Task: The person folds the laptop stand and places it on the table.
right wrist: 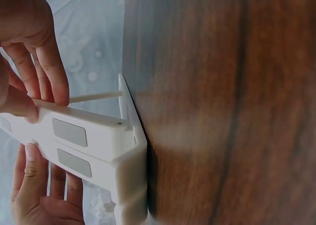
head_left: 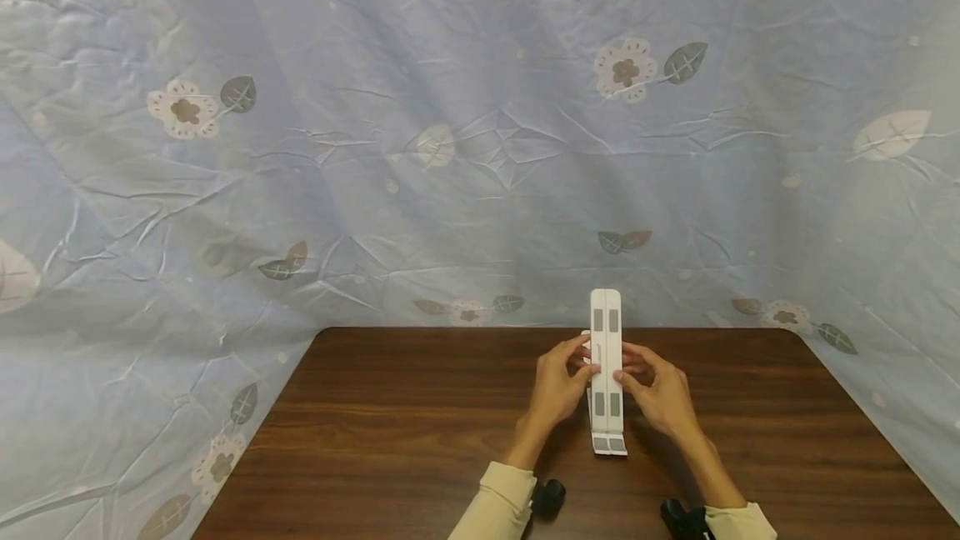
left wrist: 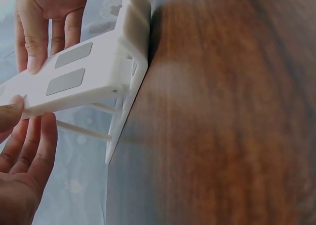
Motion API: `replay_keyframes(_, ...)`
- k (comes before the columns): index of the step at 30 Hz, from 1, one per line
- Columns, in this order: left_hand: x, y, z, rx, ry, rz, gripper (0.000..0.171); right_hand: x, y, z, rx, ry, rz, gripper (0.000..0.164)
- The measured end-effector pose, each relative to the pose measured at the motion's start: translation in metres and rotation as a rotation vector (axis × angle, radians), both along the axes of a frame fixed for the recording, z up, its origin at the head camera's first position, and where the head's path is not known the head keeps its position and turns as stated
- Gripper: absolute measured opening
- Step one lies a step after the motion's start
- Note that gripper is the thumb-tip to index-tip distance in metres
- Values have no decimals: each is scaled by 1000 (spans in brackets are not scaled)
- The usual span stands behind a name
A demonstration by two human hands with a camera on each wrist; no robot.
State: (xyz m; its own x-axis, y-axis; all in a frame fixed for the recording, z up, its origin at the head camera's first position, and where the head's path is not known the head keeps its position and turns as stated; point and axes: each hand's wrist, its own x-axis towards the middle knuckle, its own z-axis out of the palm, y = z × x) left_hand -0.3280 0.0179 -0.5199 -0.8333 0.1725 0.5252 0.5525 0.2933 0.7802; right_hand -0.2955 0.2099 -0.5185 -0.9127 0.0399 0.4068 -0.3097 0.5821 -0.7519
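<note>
On the dark brown wood-grain tabletop [head_left: 412,407], right of centre: white folding stand, plastic-looking [head_left: 607,386], narrow panel split by a lengthwise seam, grey rectangular inlays [head_left: 615,404], upturned lip [head_left: 610,445] at the near end. Wrist views: its foot seems to rest on the wood, panel slanting up from it. Left hand [head_left: 560,377] pinches one long edge, thumb on the face, fingers behind; right hand [head_left: 663,394] mirrors it on the opposite edge.

Risks, my judgement. Uneven pull between hands could spread or skew the two halves along the seam. Thin white rods [left wrist: 84,130] run behind the panel, close to the left fingers; if the joints gave, skin might get nipped. Pushing down from this height could make the foot skid or tip, the base looking slim. Lock at the joints: cannot tell.
</note>
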Motion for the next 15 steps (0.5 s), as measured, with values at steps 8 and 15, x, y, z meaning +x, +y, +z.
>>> replay_keyframes(8, 1, 0, 4, -14, -11, -8, 46, 3, 0, 2, 3, -3, 7, 46)
replay_keyframes(15, 0, -2, 3, -22, -36, -24, 47, 7, 2, 2, 9, -51, 25, 39)
